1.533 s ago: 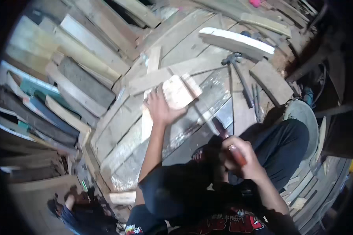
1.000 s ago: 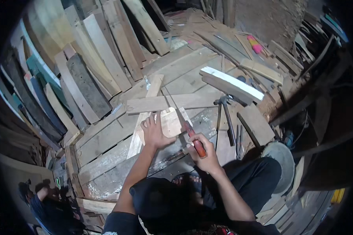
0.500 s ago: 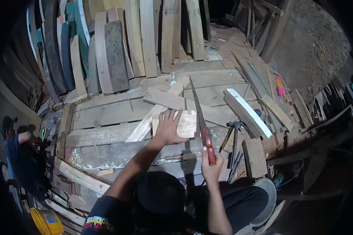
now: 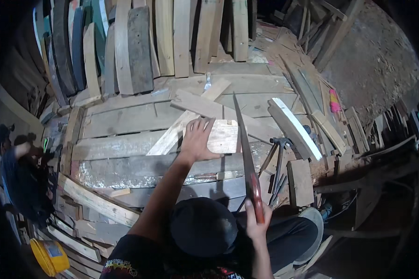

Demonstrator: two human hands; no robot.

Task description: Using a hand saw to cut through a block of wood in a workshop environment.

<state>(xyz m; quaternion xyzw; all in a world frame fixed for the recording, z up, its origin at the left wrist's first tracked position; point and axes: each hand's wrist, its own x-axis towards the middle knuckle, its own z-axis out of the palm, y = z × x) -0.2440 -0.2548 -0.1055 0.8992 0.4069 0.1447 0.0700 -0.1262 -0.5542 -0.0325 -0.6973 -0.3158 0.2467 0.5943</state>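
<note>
A short pale wood board [image 4: 224, 137] lies on the plank bench top [image 4: 121, 123]. My left hand [image 4: 198, 142] rests over its left part, fingers spread, thumb along the near edge. In my right hand [image 4: 258, 224] is a handsaw [image 4: 245, 144], gripped by its red handle. The long, tapering blade points away from me, beside the board's right end. Whether its teeth touch the wood, I cannot tell. Beneath and behind the board, a light strip of wood [image 4: 167, 136] crosses a greyish plank [image 4: 205, 106].
A hammer [image 4: 278, 153] and other tools lie right of the saw, near a white-edged beam [image 4: 295, 129]. Many boards [image 4: 139, 51] lean upright at the far left. Another person [image 4: 21, 174] is at the left, above a yellow bucket [image 4: 50, 257].
My right hand has drawn the saw back toward me, along the board's right end. My left hand stays on the board. The whole view has shifted slightly.
</note>
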